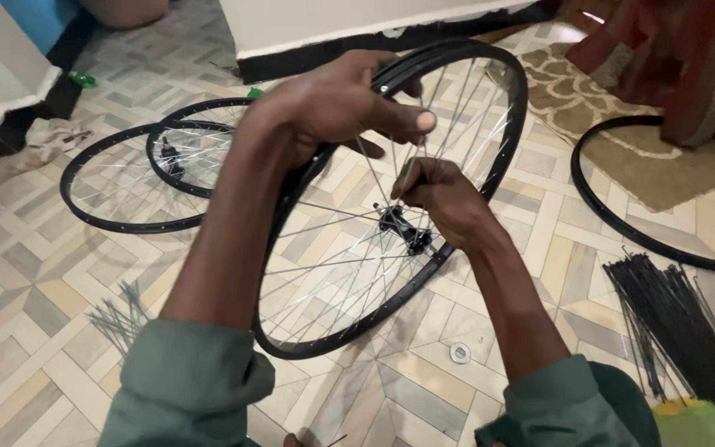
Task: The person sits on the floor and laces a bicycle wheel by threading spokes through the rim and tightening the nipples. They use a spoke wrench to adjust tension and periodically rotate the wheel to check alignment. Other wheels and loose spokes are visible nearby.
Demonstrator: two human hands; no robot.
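— What did the person have hold of?

— A black bicycle wheel (349, 323), standing tilted on the tiled floor (26, 273) between the two arms. The left hand (337, 103) was wrapped over the top of the rim, fingers curled round it and the thumb stretched out flat toward the spokes.

— And the right hand (440, 194)?

— Inside the wheel, just above the hub (403, 228). It was closed to a pinch on a thin spoke (407, 178), fingers bunched tight round it. Whether a small tool sat in that pinch too, I couldn't tell.

— What lay around them?

— Two more spoked wheels (126, 186) lay flat on the floor to the left, overlapping each other. To the right, a bare black rim (622, 232) rested partly on a patterned rug (647, 157). A thick bundle of black spokes (676, 323) lay at the right edge, and a looser scatter of grey spokes (122, 314) lay near the left elbow. A small metal washer (460, 353) sat on the tiles just below the held wheel.

— Sleeves?

— Green, pushed up on both forearms.
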